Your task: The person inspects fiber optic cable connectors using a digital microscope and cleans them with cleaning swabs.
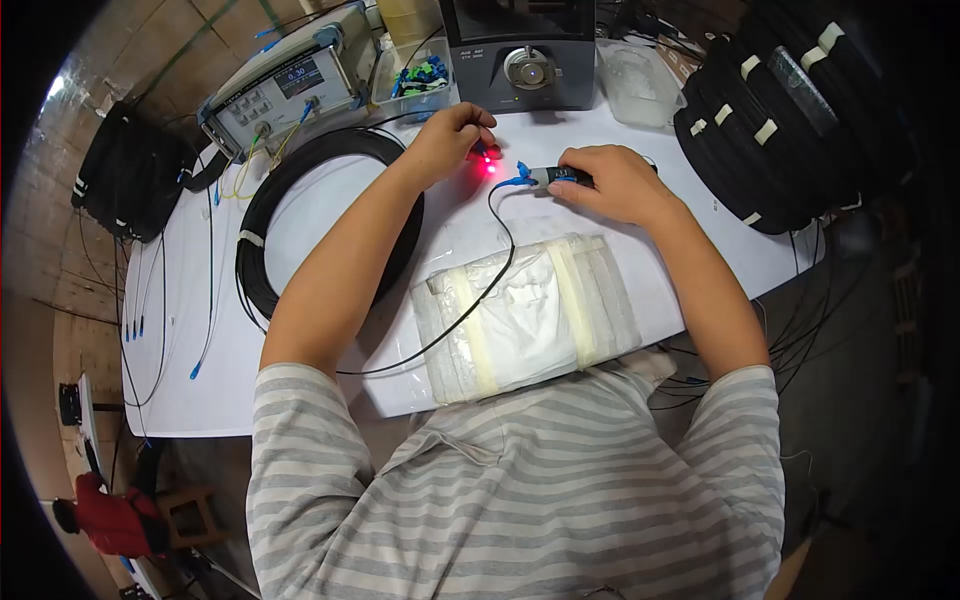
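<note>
My left hand (452, 143) is closed in a pinch on a blue-tipped cable end (482, 150), beside a bright red light spot (490, 168) above the white table. To the right, my right hand (612, 182) is wrapped round a dark pen-like tester (565, 177) with a grey tip pointing left. A blue connector (515, 181) sits at the tester's tip, and a black cable (511, 245) curves down from it across a plastic-wrapped white pad (525, 310). The coil of black cable (262, 190) lies under my left forearm.
A meter with a screen (290, 90) stands at the back left, near a bin of connectors (420, 80). A dark device (530, 70) and a clear tub (640, 85) are at the back. Black coils (770, 130) stack at right. A person in red (115, 515) is lower left.
</note>
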{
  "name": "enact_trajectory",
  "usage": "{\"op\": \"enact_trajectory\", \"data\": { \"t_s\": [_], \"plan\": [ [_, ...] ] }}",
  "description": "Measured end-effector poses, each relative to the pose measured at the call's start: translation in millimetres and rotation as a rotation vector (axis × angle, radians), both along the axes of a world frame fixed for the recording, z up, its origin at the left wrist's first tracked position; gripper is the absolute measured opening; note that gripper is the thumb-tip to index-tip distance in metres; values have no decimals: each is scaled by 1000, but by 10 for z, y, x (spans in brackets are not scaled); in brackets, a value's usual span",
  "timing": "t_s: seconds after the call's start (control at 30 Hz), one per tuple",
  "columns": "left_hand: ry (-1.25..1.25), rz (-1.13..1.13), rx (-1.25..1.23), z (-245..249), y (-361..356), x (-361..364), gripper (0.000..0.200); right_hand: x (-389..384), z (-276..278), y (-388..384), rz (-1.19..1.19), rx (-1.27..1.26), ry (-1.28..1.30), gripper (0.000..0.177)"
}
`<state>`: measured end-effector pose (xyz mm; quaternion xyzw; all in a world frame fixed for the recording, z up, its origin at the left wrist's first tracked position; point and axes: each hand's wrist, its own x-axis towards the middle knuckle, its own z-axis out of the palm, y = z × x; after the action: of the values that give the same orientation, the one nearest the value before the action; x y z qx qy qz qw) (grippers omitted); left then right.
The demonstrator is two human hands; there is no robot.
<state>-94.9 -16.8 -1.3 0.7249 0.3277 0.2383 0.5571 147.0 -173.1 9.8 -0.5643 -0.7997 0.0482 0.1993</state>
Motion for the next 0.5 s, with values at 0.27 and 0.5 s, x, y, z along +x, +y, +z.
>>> {"op": "enact_trajectory", "data": {
  "t_s": [0.27,0.5],
  "plan": [
    [-25,-17,-8,-5,1,-7,30,20,-30,14,-9,-7,22,38],
    [0,-1,-13,28,-31,-5,30,16,7,-10,-12,-12,23,37]
  ]
}}
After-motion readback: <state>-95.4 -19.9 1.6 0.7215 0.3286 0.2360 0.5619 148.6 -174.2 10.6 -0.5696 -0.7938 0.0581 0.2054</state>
